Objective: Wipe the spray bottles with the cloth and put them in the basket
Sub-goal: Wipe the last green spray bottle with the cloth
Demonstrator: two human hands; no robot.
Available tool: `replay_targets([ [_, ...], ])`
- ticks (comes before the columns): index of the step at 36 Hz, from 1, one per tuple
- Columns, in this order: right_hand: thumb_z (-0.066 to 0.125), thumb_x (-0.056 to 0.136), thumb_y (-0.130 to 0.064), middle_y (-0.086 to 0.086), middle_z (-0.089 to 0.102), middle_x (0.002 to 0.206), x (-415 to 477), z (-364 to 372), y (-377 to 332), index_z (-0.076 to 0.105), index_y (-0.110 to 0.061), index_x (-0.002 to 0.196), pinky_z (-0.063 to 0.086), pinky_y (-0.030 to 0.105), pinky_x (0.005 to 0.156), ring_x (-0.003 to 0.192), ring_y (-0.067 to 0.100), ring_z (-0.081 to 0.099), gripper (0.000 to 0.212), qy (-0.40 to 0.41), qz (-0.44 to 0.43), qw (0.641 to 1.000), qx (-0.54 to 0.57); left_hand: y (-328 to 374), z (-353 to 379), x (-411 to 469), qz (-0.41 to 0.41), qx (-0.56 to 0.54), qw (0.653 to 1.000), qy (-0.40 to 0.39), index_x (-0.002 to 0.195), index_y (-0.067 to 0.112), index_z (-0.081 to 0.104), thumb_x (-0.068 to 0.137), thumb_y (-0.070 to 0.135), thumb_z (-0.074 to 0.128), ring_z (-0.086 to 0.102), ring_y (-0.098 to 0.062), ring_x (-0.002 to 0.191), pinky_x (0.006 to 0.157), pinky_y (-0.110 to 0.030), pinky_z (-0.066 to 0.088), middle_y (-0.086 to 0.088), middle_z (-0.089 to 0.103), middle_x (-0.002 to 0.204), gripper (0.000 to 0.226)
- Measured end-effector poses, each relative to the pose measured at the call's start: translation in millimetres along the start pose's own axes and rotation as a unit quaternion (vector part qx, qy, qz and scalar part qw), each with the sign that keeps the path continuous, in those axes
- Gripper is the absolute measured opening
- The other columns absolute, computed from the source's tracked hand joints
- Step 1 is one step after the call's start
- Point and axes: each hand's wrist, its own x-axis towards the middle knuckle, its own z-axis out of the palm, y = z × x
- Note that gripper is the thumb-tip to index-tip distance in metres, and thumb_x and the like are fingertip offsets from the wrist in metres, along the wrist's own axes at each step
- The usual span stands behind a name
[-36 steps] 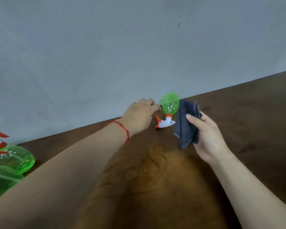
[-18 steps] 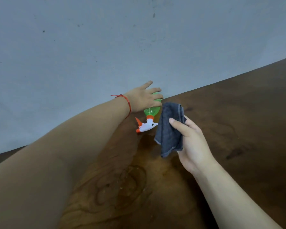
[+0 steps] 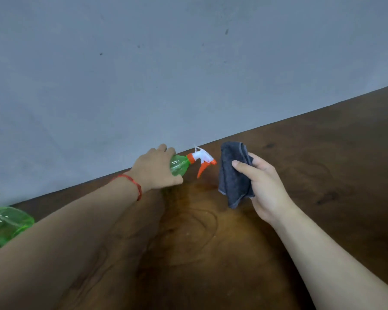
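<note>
Your left hand (image 3: 154, 170) grips the green bottle (image 3: 179, 167) by its body at the table's (image 3: 323, 175) far edge, its nozzle pointing right. Your right hand (image 3: 263, 186) pinches the grey cloth (image 3: 233, 175) just beside it. More bottles (image 3: 2, 224) lie far left.

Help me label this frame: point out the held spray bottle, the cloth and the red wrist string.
spray bottle (image 3: 179, 167): head view, green body.
grey cloth (image 3: 233, 175): head view, middle fold.
red wrist string (image 3: 137, 187): head view, strand over the wrist.
</note>
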Motion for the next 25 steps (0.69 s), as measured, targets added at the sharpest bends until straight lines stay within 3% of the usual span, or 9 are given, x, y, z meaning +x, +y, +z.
replay_targets([
  [3,0.064,0.104,-0.014,0.009,0.078,0.109,-13,9,-1,0.075,-0.017,0.117,0.062,0.036,0.066,0.097,0.027,0.077,0.018,-0.009,-0.028,0.999,-0.044,-8,-2,-59,-0.081,-0.206,0.975,0.034,0.126,0.034,0.061,0.071,0.065,0.073,0.063,-0.011,0.102,0.081,-0.028,0.048,0.013,0.056,0.113,0.064],
  [4,0.063,0.104,-0.013,0.007,0.078,0.107,-18,13,0,0.075,-0.019,0.115,0.063,0.039,0.067,0.095,0.025,0.077,0.017,-0.017,-0.034,0.997,-0.069,-9,-2,-80,-0.100,-0.276,0.955,0.047,0.122,0.036,0.063,0.071,0.063,0.074,0.063,-0.005,0.099,0.077,-0.022,0.047,0.016,0.060,0.111,0.059],
  [6,0.064,0.104,-0.017,-0.001,0.078,0.102,-28,23,5,0.076,-0.027,0.108,0.061,0.052,0.082,0.098,0.023,0.075,0.017,-0.041,-0.053,0.986,-0.156,-13,2,-120,-0.136,-0.380,0.912,0.074,0.115,0.037,0.067,0.082,0.052,0.080,0.068,-0.002,0.096,0.073,-0.017,0.046,0.014,0.069,0.108,0.039],
  [9,0.065,0.103,-0.019,-0.010,0.077,0.100,-45,43,14,0.075,-0.029,0.105,0.057,0.042,0.085,0.096,0.010,0.071,0.015,-0.074,-0.087,0.964,-0.241,-16,13,-169,-0.169,-0.480,0.854,0.112,0.113,0.041,0.070,0.086,0.052,0.080,0.075,-0.006,0.096,0.082,-0.029,0.059,0.011,0.076,0.109,0.031],
  [11,0.067,0.101,-0.016,-0.013,0.076,0.100,-54,64,18,0.076,-0.029,0.105,0.055,0.035,0.084,0.097,0.008,0.071,0.016,-0.088,-0.108,0.957,-0.253,-19,21,-192,-0.185,-0.506,0.832,0.133,0.114,0.045,0.069,0.079,0.061,0.079,0.075,-0.006,0.098,0.088,-0.038,0.064,0.010,0.076,0.113,0.039],
  [14,0.067,0.099,-0.012,-0.016,0.075,0.102,-63,94,23,0.076,-0.031,0.106,0.060,0.035,0.088,0.099,0.004,0.070,0.022,-0.116,-0.138,0.941,-0.288,-21,26,-215,-0.195,-0.510,0.823,0.158,0.113,0.049,0.064,0.076,0.062,0.079,0.073,-0.005,0.102,0.091,-0.040,0.064,0.012,0.073,0.116,0.042],
  [19,0.065,0.099,-0.013,-0.019,0.075,0.099,-67,130,34,0.074,-0.036,0.103,0.059,0.037,0.084,0.095,0.004,0.069,0.025,-0.136,-0.174,0.918,-0.330,-19,21,-231,-0.187,-0.536,0.798,0.203,0.122,0.043,0.060,0.092,0.043,0.082,0.071,0.002,0.103,0.087,-0.029,0.064,0.021,0.074,0.115,0.037],
  [23,0.064,0.102,-0.016,-0.024,0.073,0.100,-62,144,44,0.073,-0.039,0.106,0.059,0.031,0.087,0.099,-0.001,0.068,0.025,-0.112,-0.164,0.929,-0.312,-17,11,-228,-0.162,-0.557,0.790,0.197,0.149,0.049,0.040,0.093,0.049,0.079,0.066,0.012,0.108,0.079,-0.011,0.057,0.023,0.066,0.127,0.068],
  [25,0.064,0.101,-0.014,-0.021,0.074,0.103,-59,145,46,0.074,-0.037,0.108,0.059,0.037,0.094,0.101,0.001,0.069,0.026,-0.101,-0.148,0.943,-0.281,-18,8,-229,-0.124,-0.561,0.801,0.167,0.153,0.056,0.035,0.088,0.052,0.084,0.062,0.015,0.116,0.085,-0.011,0.055,0.030,0.062,0.132,0.081],
])
